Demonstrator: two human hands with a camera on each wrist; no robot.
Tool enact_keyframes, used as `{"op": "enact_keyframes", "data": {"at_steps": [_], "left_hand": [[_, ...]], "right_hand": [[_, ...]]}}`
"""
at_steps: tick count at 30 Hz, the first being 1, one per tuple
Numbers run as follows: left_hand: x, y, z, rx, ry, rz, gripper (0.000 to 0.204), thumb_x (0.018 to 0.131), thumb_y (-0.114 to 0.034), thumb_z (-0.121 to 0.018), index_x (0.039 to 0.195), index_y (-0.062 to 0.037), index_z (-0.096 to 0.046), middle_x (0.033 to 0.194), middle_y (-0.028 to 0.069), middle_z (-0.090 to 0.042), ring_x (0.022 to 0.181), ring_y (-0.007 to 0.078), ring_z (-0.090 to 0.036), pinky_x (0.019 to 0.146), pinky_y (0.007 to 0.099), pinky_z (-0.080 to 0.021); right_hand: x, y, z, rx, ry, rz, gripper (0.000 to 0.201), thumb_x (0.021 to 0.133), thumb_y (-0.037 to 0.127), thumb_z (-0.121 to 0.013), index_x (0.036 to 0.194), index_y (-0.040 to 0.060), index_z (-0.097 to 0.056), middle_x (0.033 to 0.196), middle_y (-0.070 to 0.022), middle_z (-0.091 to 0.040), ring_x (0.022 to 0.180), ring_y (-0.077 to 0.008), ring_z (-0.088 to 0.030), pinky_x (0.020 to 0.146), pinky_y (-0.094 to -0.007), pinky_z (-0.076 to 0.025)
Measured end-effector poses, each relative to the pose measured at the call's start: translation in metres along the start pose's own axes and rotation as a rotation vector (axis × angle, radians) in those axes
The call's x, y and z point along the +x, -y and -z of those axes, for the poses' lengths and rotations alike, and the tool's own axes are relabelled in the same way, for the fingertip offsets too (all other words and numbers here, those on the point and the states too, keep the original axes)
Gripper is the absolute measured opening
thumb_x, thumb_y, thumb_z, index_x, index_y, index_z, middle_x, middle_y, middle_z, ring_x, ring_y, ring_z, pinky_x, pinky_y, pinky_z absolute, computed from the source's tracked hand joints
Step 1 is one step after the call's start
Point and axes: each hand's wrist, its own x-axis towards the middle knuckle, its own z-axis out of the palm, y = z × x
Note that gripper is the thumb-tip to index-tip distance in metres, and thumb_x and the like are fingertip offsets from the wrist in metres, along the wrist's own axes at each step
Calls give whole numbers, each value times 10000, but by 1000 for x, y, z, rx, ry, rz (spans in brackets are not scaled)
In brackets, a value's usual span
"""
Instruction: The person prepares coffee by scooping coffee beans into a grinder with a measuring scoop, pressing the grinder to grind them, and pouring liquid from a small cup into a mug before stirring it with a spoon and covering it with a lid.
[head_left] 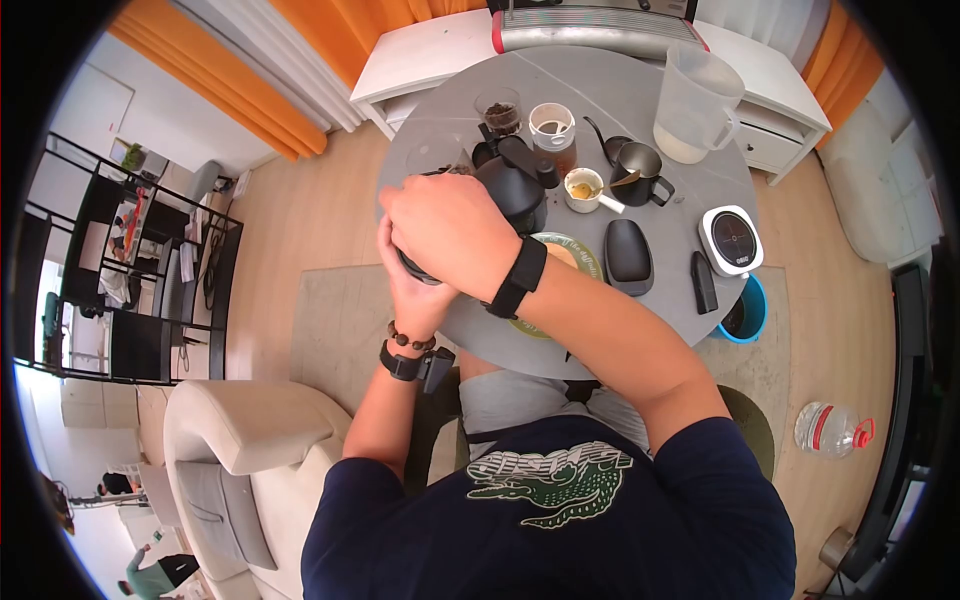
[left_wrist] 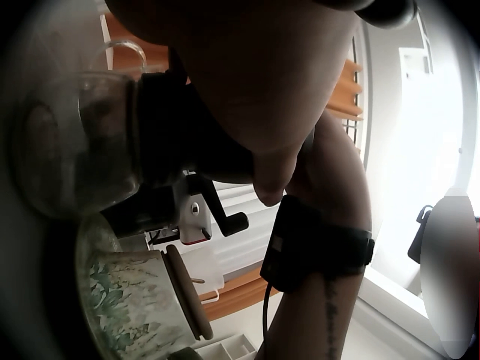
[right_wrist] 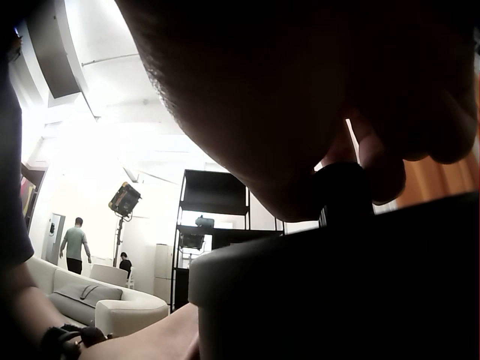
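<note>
Both hands hold a black coffee grinder (head_left: 418, 268) over the near left part of the round table. My left hand (head_left: 415, 305) grips its body from below; in the left wrist view a clear glass jar (left_wrist: 82, 142) sits under the black body (left_wrist: 161, 124). Across the top lies my right hand (head_left: 460, 225), covering most of the grinder. Its fingers curl about a black knob (right_wrist: 345, 187) on the wide black top (right_wrist: 330, 285). Just beyond the right hand stands another black grinder (head_left: 512, 190) with a crank arm.
The grey table (head_left: 580, 80) bears a glass of beans (head_left: 500, 112), a white-rimmed jar (head_left: 553, 135), a metal pitcher (head_left: 637, 170), a small cream pot (head_left: 583, 188), a plastic jug (head_left: 695, 110) and a white timer (head_left: 731, 240). Under the right wrist is a patterned round container (head_left: 588, 258).
</note>
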Motion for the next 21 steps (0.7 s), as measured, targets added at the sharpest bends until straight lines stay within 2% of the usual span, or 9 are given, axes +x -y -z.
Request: {"op": "enact_keyframes", "data": {"at_steps": [3,5,6,8,9,10,11,13,21], "left_hand": [[1,-6,0,-4,25,2,1381,751,-207,-1064,1777,-49,-153,1699,153,-448,1551,276,-491,1288,465,-419],[2,-8,2,-12,16,-11,1404,723,-212,-1080,1777,-46,-168,1688,176,-458,1538,290,-508,1278,470,-442],[2,-9,2,-24,17,-26,1426,695,-217,-1097,1776,-43,-183,1678,199,-467,1524,303,-524,1267,475,-466],[3,-15,0,-45,16,-16,1421,707,-212,-1093,1779,-49,-174,1646,198,-491,1486,300,-563,1236,461,-507],[3,-14,-1,-97,32,-14,1420,711,-207,-1090,1780,-52,-169,1635,196,-500,1470,298,-578,1225,458,-519],[4,-14,-1,-149,50,-12,1420,715,-201,-1088,1781,-55,-163,1625,195,-509,1454,296,-594,1213,455,-531],[5,-14,0,-172,68,16,1456,718,-272,-1108,1784,-52,-141,1654,168,-457,1499,282,-545,1267,448,-472],[5,-12,2,-171,76,16,1456,723,-267,-1104,1789,-59,-135,1647,172,-469,1490,285,-557,1262,448,-479],[10,-3,9,-150,130,-29,1427,739,-249,-1088,1798,-67,-148,1638,178,-493,1480,289,-574,1254,452,-496]], "right_hand": [[3,-6,-1,35,20,1,163,943,197,-710,948,51,-782,841,-160,-763,808,-409,-780,753,-507,-634],[4,-17,8,126,114,12,252,966,259,-694,1055,60,-820,897,-170,-772,894,-425,-772,814,-519,-625],[5,-22,14,130,120,20,252,966,259,-694,1055,60,-820,897,-170,-772,894,-425,-772,814,-519,-625],[5,-32,26,307,219,113,288,989,293,-684,1104,82,-842,950,-169,-775,963,-405,-760,878,-514,-607],[5,-34,36,337,327,113,307,992,282,-692,1194,106,-842,1024,-158,-769,980,-380,-743,924,-496,-592],[5,-39,36,339,335,119,307,992,282,-692,1194,106,-842,1024,-158,-769,980,-380,-743,924,-496,-592],[5,-44,35,362,352,163,321,985,253,-698,1246,126,-834,1039,-145,-763,984,-369,-737,932,-485,-591],[5,-45,42,389,430,177,400,969,170,-710,1357,176,-807,1086,-126,-747,1011,-344,-725,956,-462,-588],[8,-48,42,353,415,199,370,986,139,-709,1341,156,-809,1089,-126,-751,1054,-350,-730,978,-455,-593]]}}
